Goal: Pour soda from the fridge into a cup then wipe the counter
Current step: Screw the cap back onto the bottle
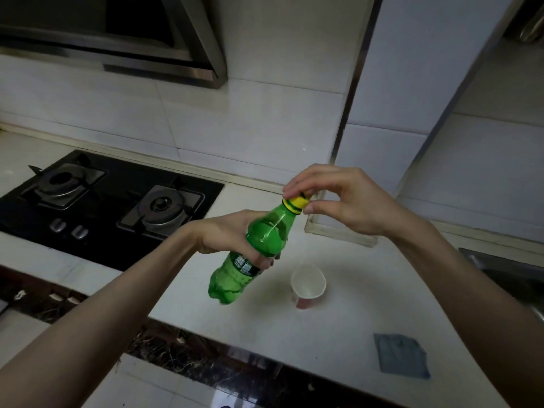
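The pale bench (338, 325) is running across the view from left to right. A steel range hood (117, 39) is hanging over a black two-burner gas hob (112, 207) that is sitting in the bench at the left, and the corner of a steel sink (506, 272) is showing at the right edge. Above the middle of the bench, the person's left grip (229, 234) is wrapping round the waist of a green plastic soda bottle (265, 234). It is holding the bottle in the air, tilted, with the neck pointing up and to the right and the base hanging toward the front edge. A folded grey-blue cloth (401, 356) is lying flat near the bench's front right. A paper cup (308, 285), white inside and reddish outside, is standing upright on the bench just right of the bottle's base. The yellow cap (295, 204) is sitting on the bottle's neck, and the right grip (344, 198) is closing narrowly on it from above, thumb and fingertips pinching it.
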Action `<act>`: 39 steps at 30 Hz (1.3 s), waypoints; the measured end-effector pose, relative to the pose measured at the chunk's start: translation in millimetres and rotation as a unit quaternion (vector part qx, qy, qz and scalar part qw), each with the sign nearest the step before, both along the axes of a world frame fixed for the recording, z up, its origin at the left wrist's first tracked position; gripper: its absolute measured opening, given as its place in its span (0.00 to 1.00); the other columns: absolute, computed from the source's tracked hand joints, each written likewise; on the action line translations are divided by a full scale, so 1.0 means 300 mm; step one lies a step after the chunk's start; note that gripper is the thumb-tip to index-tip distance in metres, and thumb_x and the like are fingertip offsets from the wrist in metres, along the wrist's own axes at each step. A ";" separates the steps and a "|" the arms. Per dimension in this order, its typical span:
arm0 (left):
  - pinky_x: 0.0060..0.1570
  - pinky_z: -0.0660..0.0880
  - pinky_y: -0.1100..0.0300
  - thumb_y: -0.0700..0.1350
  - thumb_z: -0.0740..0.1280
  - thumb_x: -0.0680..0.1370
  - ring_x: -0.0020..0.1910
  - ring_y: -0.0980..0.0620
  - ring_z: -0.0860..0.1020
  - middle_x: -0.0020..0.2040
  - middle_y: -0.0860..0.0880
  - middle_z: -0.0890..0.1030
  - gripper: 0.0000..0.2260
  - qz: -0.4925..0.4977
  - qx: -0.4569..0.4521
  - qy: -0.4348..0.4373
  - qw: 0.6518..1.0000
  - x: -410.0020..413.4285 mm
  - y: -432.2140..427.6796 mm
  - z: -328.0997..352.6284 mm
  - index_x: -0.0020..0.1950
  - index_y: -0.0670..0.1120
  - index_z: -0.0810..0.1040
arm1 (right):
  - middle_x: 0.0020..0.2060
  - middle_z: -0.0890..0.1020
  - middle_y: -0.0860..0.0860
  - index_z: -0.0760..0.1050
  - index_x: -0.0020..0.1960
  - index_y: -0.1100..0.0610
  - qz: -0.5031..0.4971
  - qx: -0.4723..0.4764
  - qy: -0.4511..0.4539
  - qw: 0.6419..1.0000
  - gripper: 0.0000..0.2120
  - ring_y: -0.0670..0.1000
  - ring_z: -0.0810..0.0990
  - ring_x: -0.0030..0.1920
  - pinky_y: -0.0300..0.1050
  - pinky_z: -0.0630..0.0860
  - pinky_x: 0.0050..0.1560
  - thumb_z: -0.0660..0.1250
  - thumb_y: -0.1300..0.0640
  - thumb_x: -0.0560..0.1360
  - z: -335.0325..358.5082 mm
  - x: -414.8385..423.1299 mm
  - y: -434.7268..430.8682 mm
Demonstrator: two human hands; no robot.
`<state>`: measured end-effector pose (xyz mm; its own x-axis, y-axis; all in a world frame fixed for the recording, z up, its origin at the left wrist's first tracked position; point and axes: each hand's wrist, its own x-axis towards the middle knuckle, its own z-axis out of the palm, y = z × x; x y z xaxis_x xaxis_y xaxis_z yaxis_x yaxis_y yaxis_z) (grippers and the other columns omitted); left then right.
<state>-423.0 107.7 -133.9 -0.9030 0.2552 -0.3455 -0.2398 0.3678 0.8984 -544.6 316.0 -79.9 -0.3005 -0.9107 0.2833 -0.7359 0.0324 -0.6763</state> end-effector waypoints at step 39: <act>0.51 0.81 0.47 0.43 0.81 0.64 0.48 0.49 0.82 0.50 0.48 0.82 0.24 0.091 -0.100 0.099 0.986 -0.106 0.097 -0.004 0.57 0.49 0.76 | 0.19 0.63 0.48 0.62 0.23 0.57 -0.265 0.066 0.373 0.887 0.31 0.54 0.68 0.22 0.41 0.61 0.30 0.48 0.44 0.81 -0.029 -0.065 -0.056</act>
<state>-454.7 136.9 -135.2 -0.9823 0.0275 -0.1855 -0.1458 0.5100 0.8477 -564.2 299.3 -88.5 -0.4699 -0.7381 0.4841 -0.8350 0.5496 0.0274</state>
